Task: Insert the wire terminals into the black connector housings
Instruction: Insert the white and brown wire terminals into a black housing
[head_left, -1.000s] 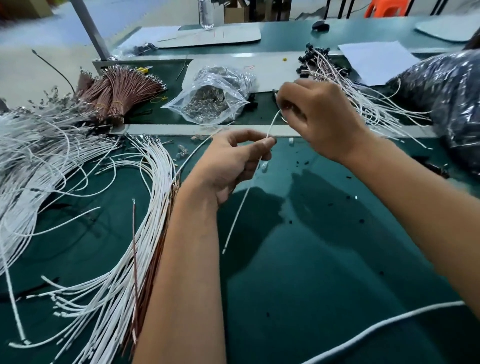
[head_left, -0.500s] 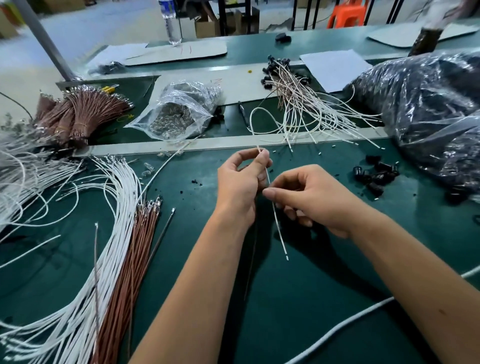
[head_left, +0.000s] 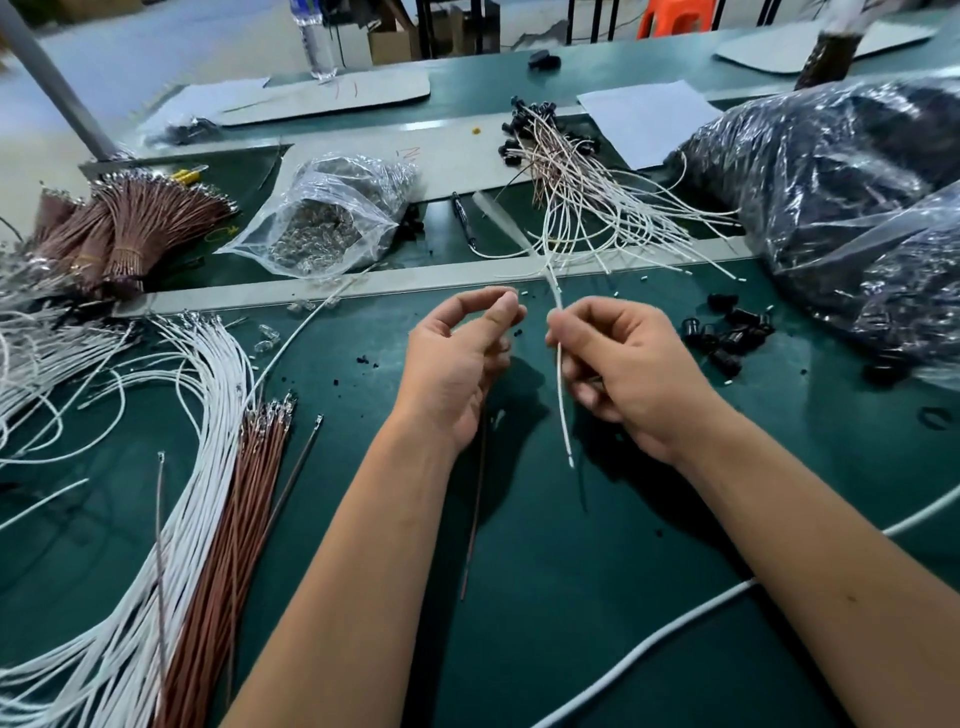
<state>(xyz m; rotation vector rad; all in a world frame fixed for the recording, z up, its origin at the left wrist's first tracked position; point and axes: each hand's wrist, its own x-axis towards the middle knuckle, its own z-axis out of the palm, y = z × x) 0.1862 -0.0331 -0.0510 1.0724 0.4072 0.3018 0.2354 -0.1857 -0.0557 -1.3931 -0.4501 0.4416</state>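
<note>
My right hand (head_left: 628, 364) grips a white wire (head_left: 561, 400). Its lower end hangs free above the mat and its upper end is blurred. My left hand (head_left: 457, 358) is beside it, a little apart, with thumb and forefinger tips pressed together. A brown wire (head_left: 474, 514) hangs down from under its curled fingers. What the fingertips pinch is hidden. Several loose black connector housings (head_left: 727, 335) lie on the green mat just right of my right hand. Finished wires with black housings (head_left: 566, 171) are piled behind the metal strip.
Long white wires (head_left: 208, 415) and brown wires (head_left: 249, 519) lie in bundles at the left. A clear bag of metal terminals (head_left: 332, 218) sits at the back. Black plastic bags (head_left: 841, 208) fill the right side. A thick white cable (head_left: 675, 623) crosses the near right.
Both hands came down from the finished pile to the mat. The white wire that my left fingertips pinched is now held by my right hand alone, and the hands have moved slightly apart.
</note>
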